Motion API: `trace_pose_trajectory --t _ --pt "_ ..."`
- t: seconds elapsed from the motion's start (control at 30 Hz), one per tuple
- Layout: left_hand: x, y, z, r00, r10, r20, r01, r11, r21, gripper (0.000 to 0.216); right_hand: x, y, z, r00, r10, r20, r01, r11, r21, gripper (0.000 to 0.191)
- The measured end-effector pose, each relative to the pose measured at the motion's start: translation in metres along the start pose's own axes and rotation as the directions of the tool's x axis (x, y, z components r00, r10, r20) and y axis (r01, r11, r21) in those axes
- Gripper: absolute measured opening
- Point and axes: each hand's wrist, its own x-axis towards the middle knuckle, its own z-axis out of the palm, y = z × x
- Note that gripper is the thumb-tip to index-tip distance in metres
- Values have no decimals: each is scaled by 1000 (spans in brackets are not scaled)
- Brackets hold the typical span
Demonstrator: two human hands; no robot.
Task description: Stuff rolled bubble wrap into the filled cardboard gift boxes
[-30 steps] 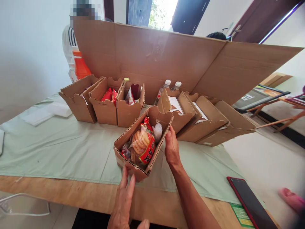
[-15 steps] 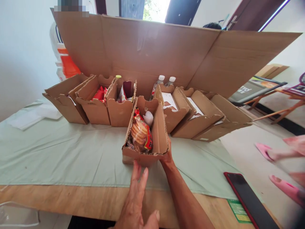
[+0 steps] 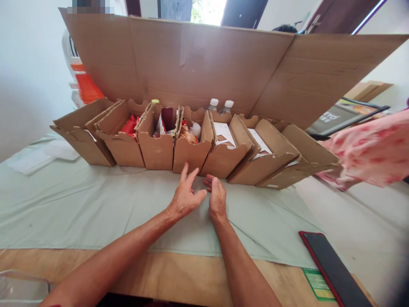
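Observation:
A cardboard box (image 3: 191, 157) stands in the middle of a row of similar boxes. In it lie a packet of round biscuits (image 3: 188, 134) and something white and netted (image 3: 195, 128). My left hand (image 3: 185, 196) is open, fingers spread, with its fingertips at the lower front of this box; whether they touch it I cannot tell. Just to its right, my right hand (image 3: 217, 198) is held low over the green cloth, fingers stretched forward and holding nothing. Left of the middle box is a box (image 3: 159, 154) with a maroon and white packet (image 3: 166, 121); on its right is a box (image 3: 225, 161) with a white insert.
A tall cardboard panel (image 3: 204, 59) stands behind the row, with two capped bottles (image 3: 213, 103) before it. A red-edged phone (image 3: 332, 264) lies at the front right. Clear plastic (image 3: 24, 283) is at the front left. A person in pink patterned clothing (image 3: 373, 147) is at the right.
The box with the biscuits has moved back into the row. My right hand has let go of it, and my left hand has moved forward. The person in pink has moved closer to the table.

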Motion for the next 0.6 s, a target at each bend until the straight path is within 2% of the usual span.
trace_pose_trajectory --t 0.07,0.17,0.3,0.37,0.43,0.53,0.6 --pt "-2 -5 -4 998 -23 53 23 1000 12 72 0 0 0 1000 -7 11 7 1000 -9 67" --pt "-23 -9 -18 986 -37 162 31 999 41 64 -1 -3 -2 999 -33 22 34 999 -33 57" --pt "-70 -16 -59 977 24 214 -53 990 131 46 -11 -20 1 993 -101 66 104 994 -45 41" --pt "-94 -23 -84 987 40 156 -66 985 162 39 -18 -40 9 983 -135 125 140 990 -31 36" --pt "-113 -32 -105 999 38 31 -43 984 170 33 -22 -67 24 955 -193 224 203 979 -26 36" --pt "-131 -44 -119 986 71 -149 -44 983 176 26 -11 -111 58 864 -295 407 364 926 -101 48" --pt "-135 -48 -120 970 128 -206 -90 979 182 24 5 -135 84 804 -317 503 474 852 -222 58"
